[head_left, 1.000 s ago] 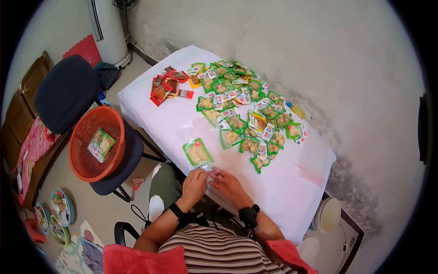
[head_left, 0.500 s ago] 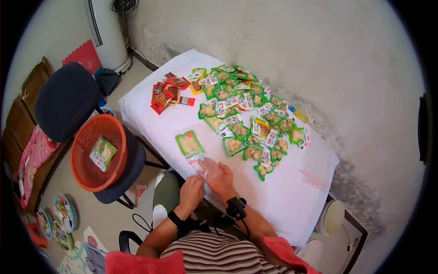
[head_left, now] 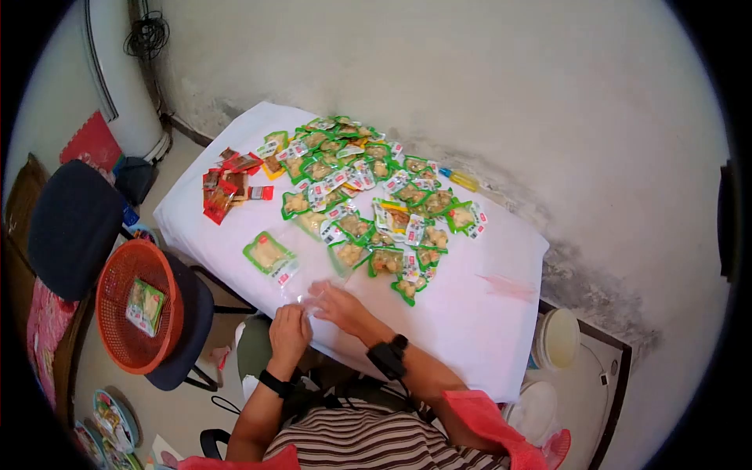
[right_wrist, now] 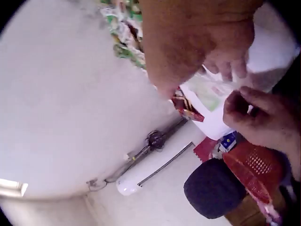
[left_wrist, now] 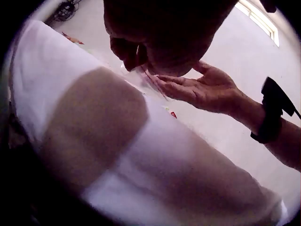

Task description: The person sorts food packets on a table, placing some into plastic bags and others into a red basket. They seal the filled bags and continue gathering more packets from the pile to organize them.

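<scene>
Packets [head_left: 368,188] cover the table [head_left: 470,329]; basket [head_left: 117,338] sits left.

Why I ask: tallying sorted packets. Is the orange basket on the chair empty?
No, one green packet lies inside the orange basket in the head view.

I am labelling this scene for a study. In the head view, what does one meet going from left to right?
Chair back → orange basket → red packets → lone green packet → green packet pile → white bucket

Print on green packets [head_left: 368,188] illegibly small; fingers [left_wrist: 124,49] of the left hand [left_wrist: 164,28] mostly behind its palm
</scene>
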Demonstrator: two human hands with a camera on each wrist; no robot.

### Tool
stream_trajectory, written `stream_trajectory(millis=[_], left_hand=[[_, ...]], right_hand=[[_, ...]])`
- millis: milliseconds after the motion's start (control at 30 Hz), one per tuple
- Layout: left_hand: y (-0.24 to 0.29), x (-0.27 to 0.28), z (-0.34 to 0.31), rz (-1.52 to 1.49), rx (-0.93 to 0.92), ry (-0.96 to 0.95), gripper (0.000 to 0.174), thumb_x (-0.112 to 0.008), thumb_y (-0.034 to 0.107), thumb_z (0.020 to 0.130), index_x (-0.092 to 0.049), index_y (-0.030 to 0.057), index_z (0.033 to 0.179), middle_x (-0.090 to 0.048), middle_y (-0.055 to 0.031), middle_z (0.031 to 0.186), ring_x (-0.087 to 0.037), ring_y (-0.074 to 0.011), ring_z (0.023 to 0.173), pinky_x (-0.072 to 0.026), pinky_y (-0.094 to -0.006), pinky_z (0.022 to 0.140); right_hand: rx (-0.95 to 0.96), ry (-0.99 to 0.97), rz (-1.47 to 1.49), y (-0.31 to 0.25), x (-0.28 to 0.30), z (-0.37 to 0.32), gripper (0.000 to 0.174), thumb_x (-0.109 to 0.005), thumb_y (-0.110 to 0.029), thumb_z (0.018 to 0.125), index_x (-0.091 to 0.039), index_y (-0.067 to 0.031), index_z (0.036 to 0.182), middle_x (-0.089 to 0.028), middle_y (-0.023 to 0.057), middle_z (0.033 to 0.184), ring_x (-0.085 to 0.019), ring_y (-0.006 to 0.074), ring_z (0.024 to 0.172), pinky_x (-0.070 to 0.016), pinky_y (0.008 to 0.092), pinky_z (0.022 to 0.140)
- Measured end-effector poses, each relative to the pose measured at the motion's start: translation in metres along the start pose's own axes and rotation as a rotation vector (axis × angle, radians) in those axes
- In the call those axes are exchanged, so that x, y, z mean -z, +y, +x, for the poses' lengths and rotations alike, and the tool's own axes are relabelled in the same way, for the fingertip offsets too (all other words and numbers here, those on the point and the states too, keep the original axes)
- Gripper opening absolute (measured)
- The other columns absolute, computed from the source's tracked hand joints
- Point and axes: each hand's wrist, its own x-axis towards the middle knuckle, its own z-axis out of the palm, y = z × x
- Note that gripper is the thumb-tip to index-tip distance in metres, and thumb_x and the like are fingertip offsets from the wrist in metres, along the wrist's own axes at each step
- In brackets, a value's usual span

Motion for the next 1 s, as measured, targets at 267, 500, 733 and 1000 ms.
stream_trajectory(millis=[267,500,733,1000], left_hand=[[0.014,-0.004,0.001,0.046,-0.029,-0.036,0.012,-0.061,0.006,0.074,-0.056,0.0050,0.085,-0.054,-0.0113,0.079,-0.054,-0.0304,0.076,-0.0458,-0.0390,0.064],[0.014,0.008,0.000,0.079,0.031,-0.084,0.009,-0.059,0.005,0.075,-0.057,0.0047,0.084,-0.055,-0.0119,0.083,-0.054,-0.0315,0.082,-0.0454,-0.0404,0.071],[-0.001,-0.006,0.002,0.078,-0.143,-0.229,0.029,-0.056,0.011,0.083,-0.053,-0.0033,0.108,-0.054,-0.0217,0.106,-0.048,-0.0408,0.101,-0.0399,-0.0453,0.088],[-0.017,-0.029,0.015,0.147,-0.113,-0.300,0.028,-0.053,0.015,0.091,-0.053,-0.0016,0.113,-0.050,-0.0193,0.108,-0.056,-0.0330,0.093,-0.0483,-0.0387,0.080]], right_hand=[[0.773,0.686,-1.586,-0.110,0.062,-0.034,0.030,-0.066,-0.021,0.077,-0.057,-0.0021,0.097,-0.061,0.0152,0.095,-0.059,0.0273,0.086,-0.0461,0.0368,0.072],[0.883,0.720,-1.916,-0.145,0.073,0.046,0.056,-0.068,-0.024,0.071,-0.048,-0.0026,0.119,-0.053,0.0198,0.114,-0.048,0.0365,0.107,-0.0370,0.0485,0.092],[0.775,0.885,-1.969,-0.117,0.084,0.035,0.031,-0.053,-0.010,0.071,-0.060,-0.0005,0.100,-0.056,0.0169,0.104,-0.049,0.0328,0.111,-0.0386,0.0471,0.091],[0.919,0.868,-1.848,-0.081,0.084,-0.020,0.035,-0.055,-0.011,0.074,-0.057,0.0004,0.107,-0.047,0.0136,0.125,-0.036,0.0297,0.127,-0.0338,0.0477,0.099]])
